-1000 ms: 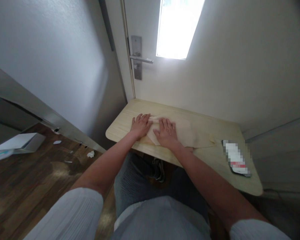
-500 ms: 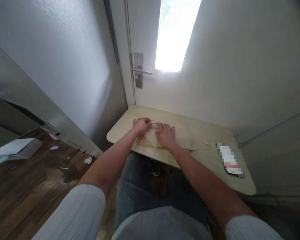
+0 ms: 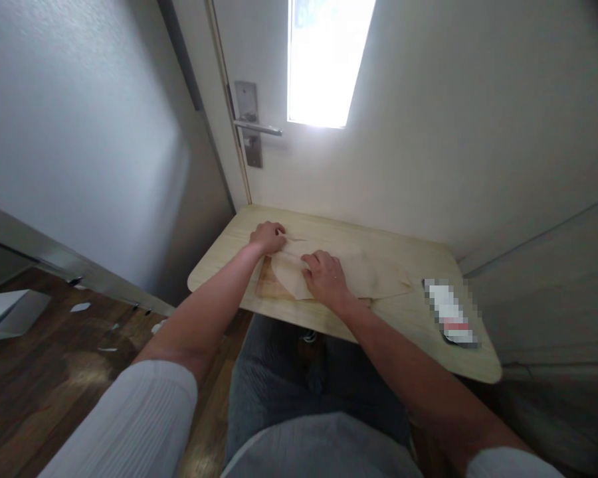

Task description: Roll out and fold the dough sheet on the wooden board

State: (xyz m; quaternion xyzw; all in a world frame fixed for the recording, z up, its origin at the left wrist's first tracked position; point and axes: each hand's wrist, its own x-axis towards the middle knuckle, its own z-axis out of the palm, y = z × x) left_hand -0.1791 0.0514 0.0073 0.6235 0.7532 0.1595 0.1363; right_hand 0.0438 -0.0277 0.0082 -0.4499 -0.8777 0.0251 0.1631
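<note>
A thin beige sheet [image 3: 373, 265], paper or cloth, lies spread over the small wooden table, with a curved left edge and slight creases. My left hand [image 3: 268, 238] is at its far left edge, fingers curled down with the sheet's edge at the fingertips. My right hand [image 3: 325, 275] rests on the middle of the sheet, fingers apart and slightly bent. From under the sheet's left side shows a brownish flat piece [image 3: 270, 282], mostly covered.
The pale wooden tabletop [image 3: 219, 265] has rounded corners and stands against a door. A phone [image 3: 451, 315], blurred out, lies at its right end. The door handle [image 3: 259, 127] juts out behind. Paper scraps and a white box [image 3: 14, 312] are on the floor at left.
My hands have moved apart: the left went outward to the left, while the right stayed on the sheet. The sheet's raised fold between them now lies flatter. The camera view has shifted.
</note>
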